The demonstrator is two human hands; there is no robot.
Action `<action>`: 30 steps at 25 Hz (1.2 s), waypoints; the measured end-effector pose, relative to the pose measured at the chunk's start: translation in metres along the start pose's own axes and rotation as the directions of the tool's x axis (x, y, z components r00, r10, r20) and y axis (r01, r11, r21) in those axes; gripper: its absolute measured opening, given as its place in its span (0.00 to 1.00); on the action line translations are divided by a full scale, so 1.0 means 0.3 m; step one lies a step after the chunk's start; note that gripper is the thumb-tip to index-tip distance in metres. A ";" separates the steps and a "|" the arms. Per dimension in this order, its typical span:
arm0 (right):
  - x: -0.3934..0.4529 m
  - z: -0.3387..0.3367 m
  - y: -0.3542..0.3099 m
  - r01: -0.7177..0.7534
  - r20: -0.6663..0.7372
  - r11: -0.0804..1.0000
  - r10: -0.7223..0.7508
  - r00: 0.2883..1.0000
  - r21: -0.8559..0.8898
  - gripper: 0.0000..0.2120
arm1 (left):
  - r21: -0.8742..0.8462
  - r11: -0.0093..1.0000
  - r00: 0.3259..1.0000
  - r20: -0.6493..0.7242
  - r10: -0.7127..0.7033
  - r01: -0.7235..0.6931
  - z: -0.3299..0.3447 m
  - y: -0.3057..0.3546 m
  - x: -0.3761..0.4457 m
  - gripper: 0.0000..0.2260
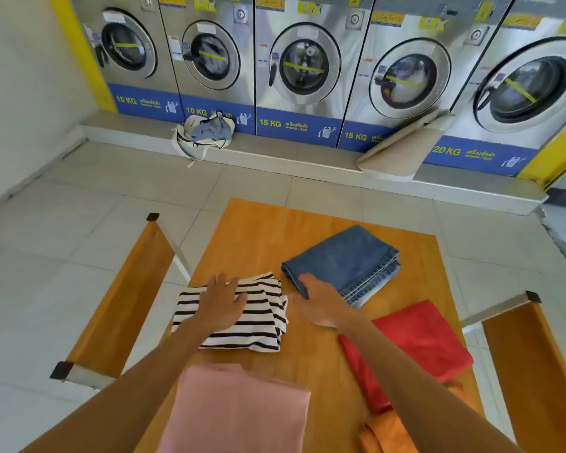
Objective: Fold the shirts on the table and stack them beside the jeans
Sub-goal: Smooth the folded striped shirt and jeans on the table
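Left hand (221, 302) lies flat, fingers spread, pressing on the striped shirt (258, 318), which sits folded at the table's (252, 237) left edge. Right hand (319, 300) is open too, fingers straight, its fingertips touching the near corner of the jeans (347, 259) and gripping nothing. One pair of jeans, folded, lies mid-table just right of the striped shirt, a narrow strip of wood between them. Four shirts on show: the striped one, a red shirt (419, 341) near the right edge under the right forearm, a pink shirt (239, 410) at the near edge between the arms, and an orange shirt (389, 433) poking in at the bottom, partly hidden by the arm. Two wooden benches, left bench (125, 289) and right bench (536, 371), flank the table. Across the tiled floor, five washers (304, 63) stand in a row, with one bag (206, 135) of laundry on the step before them and one beige board (402, 148) leaning against them.
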State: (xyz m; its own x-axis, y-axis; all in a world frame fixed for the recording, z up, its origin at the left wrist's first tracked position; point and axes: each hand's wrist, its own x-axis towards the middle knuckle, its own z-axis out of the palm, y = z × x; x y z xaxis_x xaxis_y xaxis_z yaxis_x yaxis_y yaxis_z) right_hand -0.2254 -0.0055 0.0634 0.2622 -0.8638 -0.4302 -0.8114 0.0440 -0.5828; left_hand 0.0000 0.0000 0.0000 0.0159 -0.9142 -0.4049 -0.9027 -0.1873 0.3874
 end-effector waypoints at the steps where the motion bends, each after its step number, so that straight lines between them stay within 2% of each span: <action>1: 0.028 0.018 0.014 -0.004 0.010 1.000 0.003 1.000 0.022 0.24 | 0.068 0.995 0.997 0.016 -0.071 0.070 0.042 -0.011 0.001 0.27; 4: 0.100 0.117 0.065 0.000 0.057 0.997 -0.004 0.998 0.076 0.24 | 0.141 0.983 0.993 -0.020 -0.114 0.115 0.165 -0.052 -0.029 0.27; 7: 0.165 0.233 0.076 0.037 0.040 0.988 -0.043 0.998 0.147 0.33 | 0.138 0.985 0.990 -0.107 -0.093 0.107 0.201 -0.067 -0.033 0.29; 10: 0.203 0.330 0.032 -0.168 -0.021 0.976 0.172 0.985 0.137 0.45 | 0.129 0.986 0.986 -0.142 -0.086 0.105 0.214 -0.070 -0.045 0.33; 13: 0.197 0.402 -0.030 -0.301 -0.143 0.945 0.318 0.937 0.129 0.46 | 0.041 0.994 0.986 -0.140 -0.092 0.099 0.197 -0.071 -0.044 0.33; 14: 0.198 0.420 -0.036 -0.298 -0.182 0.948 0.315 0.931 0.116 0.43 | -0.009 0.993 0.970 -0.215 -0.116 0.117 0.181 -0.081 -0.043 0.31; 16: 0.196 0.440 -0.032 -0.281 -0.240 0.954 0.298 0.924 0.100 0.38 | -0.166 0.953 0.864 -0.404 -0.301 0.255 0.146 -0.134 -0.059 0.26; 17: 0.197 0.448 -0.025 -0.273 -0.260 0.958 0.287 0.922 0.090 0.37 | -0.274 0.900 0.794 -0.431 -0.429 0.338 0.135 -0.175 -0.067 0.25; 18: 0.200 0.453 -0.020 -0.264 -0.281 0.961 0.276 0.919 0.079 0.35 | -0.377 0.835 0.744 -0.398 -0.536 0.400 0.130 -0.218 -0.072 0.24; 19: 0.204 0.457 -0.017 -0.260 -0.292 0.963 0.270 0.918 0.071 0.34 | -0.439 0.787 0.729 -0.342 -0.592 0.433 0.132 -0.252 -0.072 0.24; 21: 0.211 0.458 -0.011 -0.258 -0.303 0.965 0.262 0.916 0.051 0.33 | -0.465 0.775 0.759 -0.280 -0.588 0.429 0.146 -0.274 -0.062 0.24; 24: 0.230 0.460 -0.014 -0.307 -0.280 0.950 0.312 0.908 0.063 0.30 | -0.526 0.716 0.732 -0.233 -0.640 0.459 0.146 -0.274 -0.015 0.26; 26: 0.245 0.449 -0.031 -0.316 -0.338 0.943 0.333 0.880 0.106 0.29 | -0.526 0.735 0.749 -0.248 -0.614 0.428 0.131 -0.281 0.020 0.26; 28: 0.262 0.417 -0.064 -0.212 -0.476 0.968 0.251 0.843 0.134 0.29 | -0.536 0.784 0.792 -0.308 -0.527 0.313 0.073 -0.270 0.070 0.23; 30: 0.300 0.341 -0.105 -0.078 -0.499 0.960 0.207 0.841 0.268 0.27 | -0.544 0.812 0.818 -0.358 -0.451 0.210 -0.013 -0.251 0.152 0.20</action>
State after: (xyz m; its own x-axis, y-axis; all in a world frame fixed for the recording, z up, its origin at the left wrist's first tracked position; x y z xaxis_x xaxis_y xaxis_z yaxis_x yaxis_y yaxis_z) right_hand -0.1228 -0.0332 -0.0273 -0.2086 -0.9682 -0.1384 -0.6599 0.2438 -0.7107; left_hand 0.0704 -0.0291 -0.0443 0.5736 -0.7918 -0.2097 -0.4959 -0.5394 0.6805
